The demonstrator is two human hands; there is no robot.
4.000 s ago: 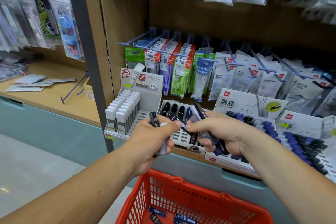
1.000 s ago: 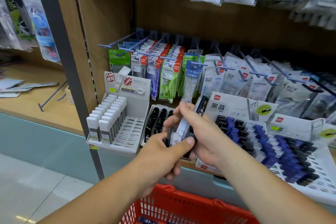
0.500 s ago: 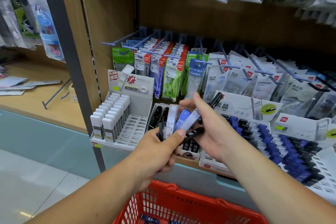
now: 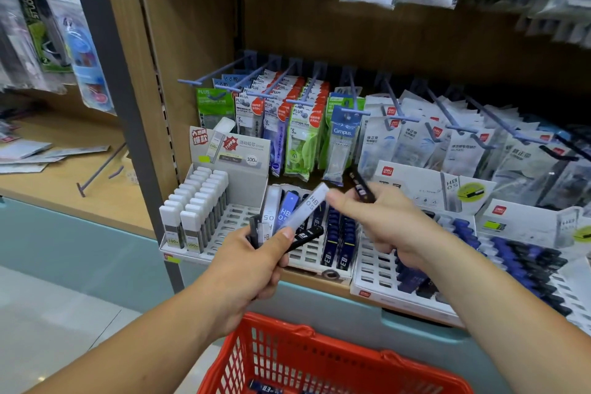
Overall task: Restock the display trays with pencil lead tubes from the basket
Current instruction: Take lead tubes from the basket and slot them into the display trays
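Note:
My left hand [image 4: 252,269] grips a fanned bunch of pencil lead tubes [image 4: 292,213], white, blue and black, marked HB 0.5, in front of the middle display tray [image 4: 315,257]. My right hand [image 4: 383,224] is just right of the bunch and holds one black lead tube [image 4: 361,185] pointing up and back. The middle tray holds a few dark blue tubes. The left tray [image 4: 227,227] holds white-capped tubes. The right trays [image 4: 380,272] hold blue and black tubes. The red basket [image 4: 319,358] hangs below, with a few tubes showing at its bottom.
Above the trays, packets of correction tape [image 4: 300,137] hang on blue pegs [image 4: 220,72]. A grey upright post [image 4: 128,125] stands left of the trays. The teal shelf base [image 4: 367,313] runs below. Further left a wooden shelf [image 4: 64,176] carries flat packets.
My right hand has drawn away to the right from the bunch, carrying one black tube. My left hand keeps the fanned tubes roughly in place.

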